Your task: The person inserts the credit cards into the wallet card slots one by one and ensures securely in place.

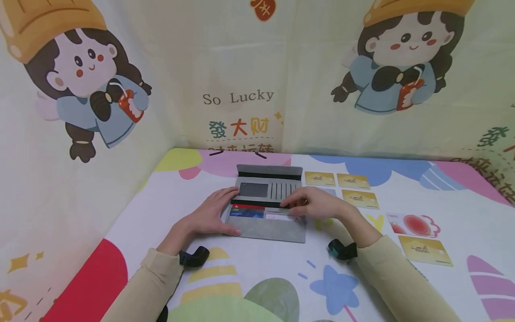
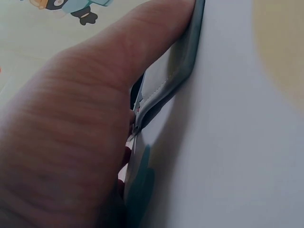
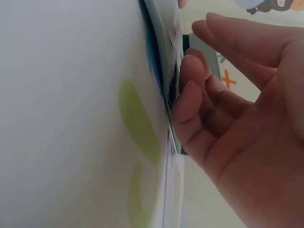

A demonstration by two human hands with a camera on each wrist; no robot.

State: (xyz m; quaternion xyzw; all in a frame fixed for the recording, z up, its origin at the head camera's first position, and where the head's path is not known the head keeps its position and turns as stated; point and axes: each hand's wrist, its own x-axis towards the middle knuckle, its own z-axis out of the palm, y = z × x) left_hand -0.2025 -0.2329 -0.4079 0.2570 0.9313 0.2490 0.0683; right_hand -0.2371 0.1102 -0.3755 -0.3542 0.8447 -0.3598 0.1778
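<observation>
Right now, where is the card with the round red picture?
In the head view, that card lies on the right side, right of the right hand and just above the lowest gold card.

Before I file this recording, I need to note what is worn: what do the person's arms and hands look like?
The left sleeve and right sleeve are long, plain and beige, with cuffs ending near the wrists. A small, rounded black device sits at each wrist, left and right. The left hand and right hand wear no gloves.
</observation>
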